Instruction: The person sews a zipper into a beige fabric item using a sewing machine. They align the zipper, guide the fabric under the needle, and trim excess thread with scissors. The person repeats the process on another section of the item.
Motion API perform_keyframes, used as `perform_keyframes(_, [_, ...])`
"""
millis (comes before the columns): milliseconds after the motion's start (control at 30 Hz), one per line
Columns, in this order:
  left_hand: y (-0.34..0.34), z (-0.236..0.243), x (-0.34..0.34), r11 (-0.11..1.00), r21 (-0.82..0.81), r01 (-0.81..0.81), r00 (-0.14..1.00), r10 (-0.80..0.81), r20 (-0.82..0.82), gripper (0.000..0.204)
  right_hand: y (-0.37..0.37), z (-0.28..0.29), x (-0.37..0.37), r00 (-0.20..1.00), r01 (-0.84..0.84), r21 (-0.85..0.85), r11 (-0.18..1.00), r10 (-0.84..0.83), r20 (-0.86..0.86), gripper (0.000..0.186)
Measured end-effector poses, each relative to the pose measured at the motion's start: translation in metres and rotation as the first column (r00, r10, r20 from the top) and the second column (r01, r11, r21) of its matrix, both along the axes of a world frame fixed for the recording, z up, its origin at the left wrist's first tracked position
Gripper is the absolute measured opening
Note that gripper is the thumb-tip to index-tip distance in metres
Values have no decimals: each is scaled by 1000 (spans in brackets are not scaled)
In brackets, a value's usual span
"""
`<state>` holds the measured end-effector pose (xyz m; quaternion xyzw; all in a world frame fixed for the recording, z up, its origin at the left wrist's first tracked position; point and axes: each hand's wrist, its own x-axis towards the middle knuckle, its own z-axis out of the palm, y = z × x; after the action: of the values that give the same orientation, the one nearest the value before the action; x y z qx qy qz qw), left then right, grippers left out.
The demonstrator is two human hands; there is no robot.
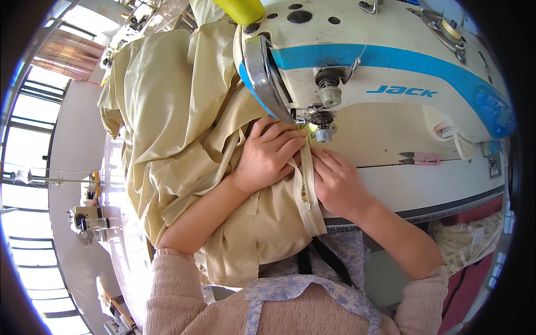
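A pale gold satin garment (167,89) is bunched on the sewing table, spilling to the left and down over my lap. Along its right edge runs a zipper (304,181) with metal-looking teeth and a beige tape, leading up under the needle area of a white and blue sewing machine (346,53). My left hand (268,153) is closed over the cloth left of the zipper, its bent fingertips close to the needle. From the right, my right hand (338,181) has its fingers pressed together at the zipper tape's edge; its fingertips are partly hidden.
Pink-handled thread snips (421,159) lie on the machine bed to the right. A measuring strip (402,216) lines the table's front edge. Something yellow-green (241,10) sits atop the machine head. Pale fabric (469,240) is heaped at the lower right.
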<state>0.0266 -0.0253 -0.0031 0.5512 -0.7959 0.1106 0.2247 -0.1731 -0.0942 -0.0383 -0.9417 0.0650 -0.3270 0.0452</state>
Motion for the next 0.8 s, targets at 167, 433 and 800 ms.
perform_keyframes(167, [12,8,0,999,23,-25,962,31,-271,32,2,-3,-14,996,-86,18,996,85,41,29])
perform_keyframes(433, [50,26,-41,912,403,-80,928,216,-304,45,-3,6,-19,991,-127,344,930,102,89,14])
perform_keyframes(800, [42,9,2,867,487,-106,554,458,-695,28,-24,7,-17,999,-38,341,939,33,21,19])
